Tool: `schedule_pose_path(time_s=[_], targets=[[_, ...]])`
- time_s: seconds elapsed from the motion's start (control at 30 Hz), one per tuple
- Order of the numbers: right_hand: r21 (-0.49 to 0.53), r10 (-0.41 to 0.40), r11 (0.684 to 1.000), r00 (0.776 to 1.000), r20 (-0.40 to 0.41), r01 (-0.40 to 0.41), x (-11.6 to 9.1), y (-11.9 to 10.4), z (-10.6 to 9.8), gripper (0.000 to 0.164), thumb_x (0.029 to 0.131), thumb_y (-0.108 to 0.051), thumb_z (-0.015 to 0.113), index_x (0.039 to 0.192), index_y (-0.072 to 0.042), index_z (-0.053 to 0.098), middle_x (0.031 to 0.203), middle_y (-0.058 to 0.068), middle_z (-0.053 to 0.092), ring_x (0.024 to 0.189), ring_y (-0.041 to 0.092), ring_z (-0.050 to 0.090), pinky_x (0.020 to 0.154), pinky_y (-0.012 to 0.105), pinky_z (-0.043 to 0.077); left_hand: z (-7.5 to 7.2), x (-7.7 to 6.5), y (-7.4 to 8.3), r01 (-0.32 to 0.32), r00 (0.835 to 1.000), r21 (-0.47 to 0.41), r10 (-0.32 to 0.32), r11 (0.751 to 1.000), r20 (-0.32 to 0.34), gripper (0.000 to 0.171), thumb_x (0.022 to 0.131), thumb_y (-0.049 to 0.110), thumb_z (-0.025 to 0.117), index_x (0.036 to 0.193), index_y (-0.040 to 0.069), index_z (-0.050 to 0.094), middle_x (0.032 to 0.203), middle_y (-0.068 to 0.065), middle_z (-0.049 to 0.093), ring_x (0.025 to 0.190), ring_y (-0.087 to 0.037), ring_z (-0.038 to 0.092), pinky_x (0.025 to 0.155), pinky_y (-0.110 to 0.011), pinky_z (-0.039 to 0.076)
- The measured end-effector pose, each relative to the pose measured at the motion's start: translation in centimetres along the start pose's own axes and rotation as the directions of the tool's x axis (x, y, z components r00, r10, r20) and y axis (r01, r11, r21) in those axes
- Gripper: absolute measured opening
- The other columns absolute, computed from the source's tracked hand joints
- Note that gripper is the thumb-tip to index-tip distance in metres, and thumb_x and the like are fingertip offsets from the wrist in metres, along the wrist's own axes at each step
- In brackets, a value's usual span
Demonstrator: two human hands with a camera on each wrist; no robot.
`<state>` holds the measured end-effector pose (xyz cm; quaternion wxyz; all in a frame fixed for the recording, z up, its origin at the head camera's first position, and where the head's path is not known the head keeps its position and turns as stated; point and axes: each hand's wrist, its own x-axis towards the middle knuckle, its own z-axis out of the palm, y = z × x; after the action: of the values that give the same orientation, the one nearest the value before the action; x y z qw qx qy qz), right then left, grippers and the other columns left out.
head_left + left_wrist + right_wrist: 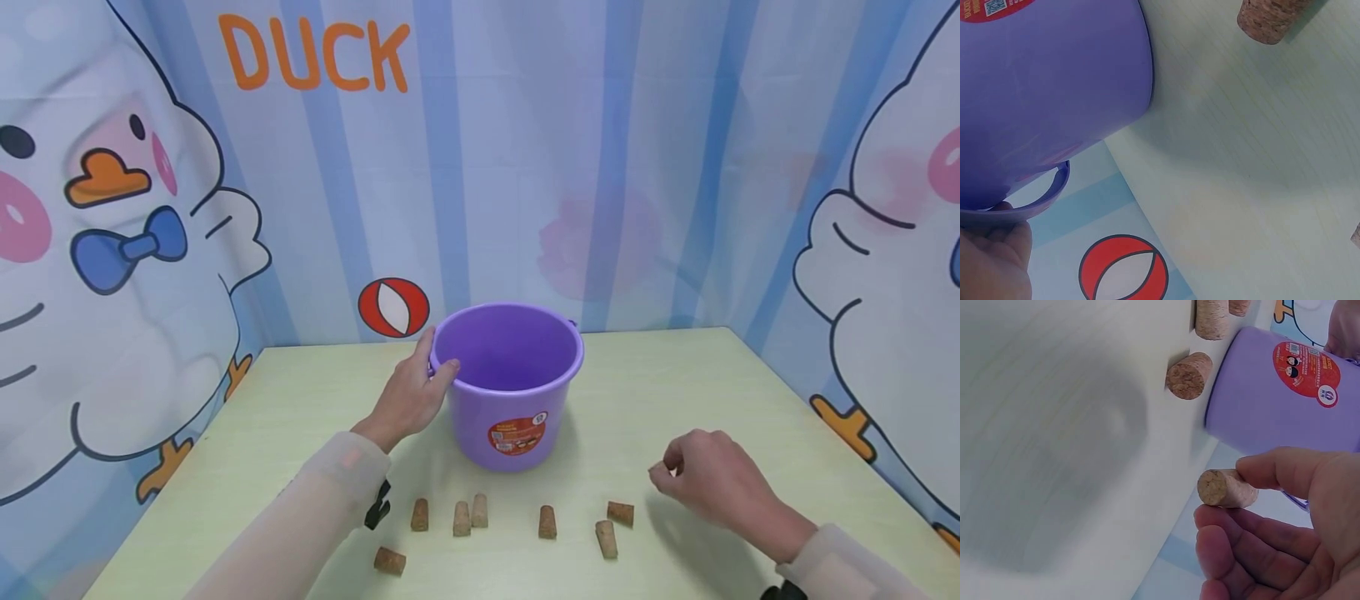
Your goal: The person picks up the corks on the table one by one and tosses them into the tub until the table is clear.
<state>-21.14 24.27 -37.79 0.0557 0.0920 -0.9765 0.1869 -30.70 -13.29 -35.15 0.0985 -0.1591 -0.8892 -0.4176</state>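
Note:
A purple bucket [510,433] stands upright on the table, its wide mouth facing up. My left hand [408,396] grips its rim on the left side, thumb over the edge; in the left wrist view, fingers of that hand [997,265] curl at the rim. Off to the bucket's right, above the tabletop, my right hand [716,483] pinches a cork [1225,489] between thumb and fingers, clearest in the right wrist view. Nearest to this hand on the table lie a reddish-brown cork [620,513] and a paler cork [607,540].
Several more corks spread along the front of the pale table [315,392], among them a dark cork [547,522] before the bucket and a cork on its side [390,561] near the left forearm. A striped blue curtain [510,167] with duck pictures hangs behind.

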Motion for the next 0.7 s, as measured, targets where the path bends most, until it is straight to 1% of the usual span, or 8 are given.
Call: schedule_pose_path(time_s=[0.1,0.23,0.4,0.6,0.7], targets=[[0.006,-0.014,1.0,1.0,-0.022,0.014,0.1,-0.2,-0.1,0.014,0.088,-0.018,0.073,0.077,-0.013,0.079,0.064,-0.007,0.066,0.053,0.011,0.052,0.054,0.032,0.044,0.0,0.0,0.0,0.0,1.0,-0.003,0.0,1.0,0.002,0.076,0.105,0.038,0.044,0.165,0.008,0.008,0.162,-0.015,0.038,0.145,-0.034,0.043,0.112,-0.053,0.041],[0.015,-0.034,0.999,0.998,-0.052,0.035,0.2,-0.4,-0.3,0.014,0.09,-0.019,0.072,0.078,-0.013,0.078,0.065,-0.007,0.067,0.053,0.009,0.054,0.054,0.032,0.047,0.0,0.0,0.0,-0.001,1.0,-0.004,0.001,1.0,0.002,0.077,0.105,0.038,0.044,0.165,0.008,0.008,0.163,-0.015,0.037,0.145,-0.034,0.042,0.113,-0.053,0.041],[0.013,-0.057,0.998,0.994,-0.095,0.058,0.4,-0.9,-0.3,0.014,0.091,-0.022,0.073,0.086,-0.01,0.08,0.07,-0.007,0.069,0.058,0.006,0.057,0.058,0.033,0.051,0.0,0.0,-0.1,-0.006,1.0,-0.002,0.006,1.0,-0.002,0.076,0.105,0.038,0.044,0.165,0.008,0.007,0.162,-0.015,0.037,0.145,-0.034,0.043,0.112,-0.053,0.041],[0.038,-0.077,0.996,0.985,-0.155,0.084,0.6,-1.4,-0.4,0.014,0.092,-0.022,0.074,0.092,-0.01,0.08,0.07,-0.009,0.069,0.058,0.005,0.056,0.058,0.03,0.048,0.1,0.0,-0.1,0.0,1.0,0.0,0.0,1.0,0.001,0.076,0.105,0.038,0.044,0.165,0.008,0.007,0.163,-0.015,0.036,0.146,-0.034,0.042,0.112,-0.052,0.041],[0.041,-0.092,0.994,0.978,-0.188,0.101,0.7,-1.6,-0.5,0.014,0.092,-0.022,0.074,0.092,-0.01,0.081,0.071,-0.009,0.069,0.059,0.005,0.056,0.058,0.031,0.048,0.0,0.0,0.0,0.002,1.0,0.003,-0.002,1.0,0.001,0.077,0.105,0.038,0.044,0.165,0.007,0.007,0.163,-0.015,0.037,0.145,-0.034,0.043,0.112,-0.052,0.041]])
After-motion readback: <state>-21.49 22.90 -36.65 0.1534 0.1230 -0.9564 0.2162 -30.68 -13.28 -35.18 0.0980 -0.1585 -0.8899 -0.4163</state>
